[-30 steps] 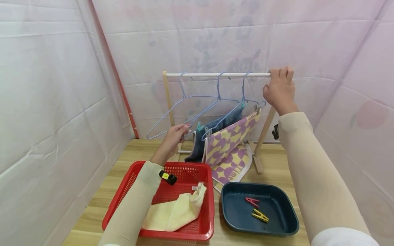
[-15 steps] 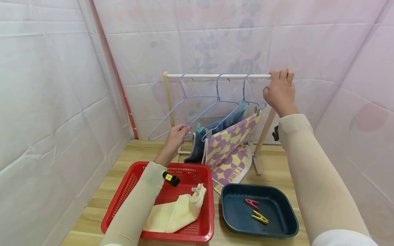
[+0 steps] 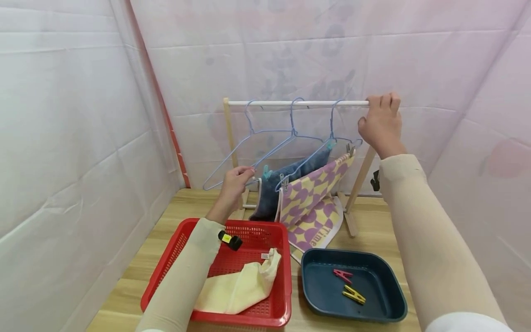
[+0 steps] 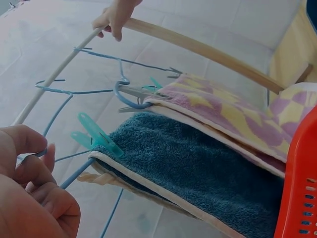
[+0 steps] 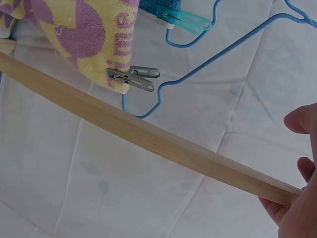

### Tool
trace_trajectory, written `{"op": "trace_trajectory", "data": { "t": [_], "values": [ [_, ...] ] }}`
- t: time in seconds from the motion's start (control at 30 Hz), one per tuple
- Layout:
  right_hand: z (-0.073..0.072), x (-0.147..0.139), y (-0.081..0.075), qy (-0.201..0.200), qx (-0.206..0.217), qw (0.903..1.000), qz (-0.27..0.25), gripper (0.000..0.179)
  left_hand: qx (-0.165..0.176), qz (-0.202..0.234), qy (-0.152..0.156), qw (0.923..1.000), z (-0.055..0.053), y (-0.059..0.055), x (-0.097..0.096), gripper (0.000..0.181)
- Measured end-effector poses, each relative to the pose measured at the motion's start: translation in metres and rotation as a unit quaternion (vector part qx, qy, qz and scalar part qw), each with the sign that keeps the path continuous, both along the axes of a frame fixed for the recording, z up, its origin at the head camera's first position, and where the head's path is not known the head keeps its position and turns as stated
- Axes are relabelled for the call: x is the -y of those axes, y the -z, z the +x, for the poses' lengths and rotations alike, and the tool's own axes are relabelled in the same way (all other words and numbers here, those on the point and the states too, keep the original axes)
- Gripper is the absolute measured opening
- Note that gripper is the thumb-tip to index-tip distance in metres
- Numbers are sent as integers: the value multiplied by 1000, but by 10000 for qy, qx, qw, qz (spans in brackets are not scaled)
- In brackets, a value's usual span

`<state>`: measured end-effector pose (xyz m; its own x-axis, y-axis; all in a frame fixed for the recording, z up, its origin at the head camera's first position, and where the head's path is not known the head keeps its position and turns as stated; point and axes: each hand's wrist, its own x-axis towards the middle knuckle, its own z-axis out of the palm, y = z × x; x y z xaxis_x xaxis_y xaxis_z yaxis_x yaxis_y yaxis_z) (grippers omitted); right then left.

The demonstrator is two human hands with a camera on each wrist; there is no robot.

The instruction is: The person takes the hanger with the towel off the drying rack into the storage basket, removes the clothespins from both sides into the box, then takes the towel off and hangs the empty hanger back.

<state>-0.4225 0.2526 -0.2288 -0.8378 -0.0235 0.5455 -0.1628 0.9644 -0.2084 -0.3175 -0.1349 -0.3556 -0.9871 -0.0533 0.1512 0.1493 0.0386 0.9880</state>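
My left hand [image 3: 233, 188] pinches the lower left part of the middle blue wire hanger [image 3: 292, 133]. A dark blue towel [image 4: 198, 163] hangs from it, fastened by teal clothespins [image 4: 101, 139]. At the rack's right end, my right hand [image 3: 381, 124] grips the corner where the white rod [image 3: 271, 103] meets the wooden post [image 5: 148, 134]. The right-hand hanger [image 3: 332, 121] carries a purple and yellow towel [image 3: 317, 184] held by grey metal clothespins [image 5: 133, 78]. A third hanger [image 3: 250, 130] hangs bare at the left of the rod.
In front stands a red plastic basket [image 3: 287, 276] with a pale yellow cloth [image 3: 244, 286] inside. To its right, a dark blue basin [image 3: 323, 310] holds a red clothespin [image 3: 342, 275] and a yellow clothespin [image 3: 354, 294]. Pale sheets [image 3: 83, 115] enclose the wooden table [image 3: 132, 272].
The middle hanger and my left hand have shifted slightly left along the rod, the dark blue towel with them. My right hand keeps its grip on the rack's corner.
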Motion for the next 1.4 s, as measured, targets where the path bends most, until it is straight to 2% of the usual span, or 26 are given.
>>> {"op": "trace_trajectory", "data": {
  "t": [0.23,0.53,0.83,1.17,1.4],
  "values": [
    [0,-4,-1,-13,-17,10000,-64,57,-106,-13,-130,9999,1,-8,3,29],
    [0,-6,-1,-27,21,10000,-79,57,-153,18,-226,9996,6,-14,17,38],
    [-1,-9,-1,30,-37,10000,-55,57,-275,314,-293,9987,18,-23,34,35],
    [-3,-11,-1,9,4,10000,-35,57,-335,262,-432,9982,27,-30,56,34],
    [-3,-9,-3,-8,103,9999,-58,58,-403,226,-714,9964,39,-34,77,34]
  ]
}}
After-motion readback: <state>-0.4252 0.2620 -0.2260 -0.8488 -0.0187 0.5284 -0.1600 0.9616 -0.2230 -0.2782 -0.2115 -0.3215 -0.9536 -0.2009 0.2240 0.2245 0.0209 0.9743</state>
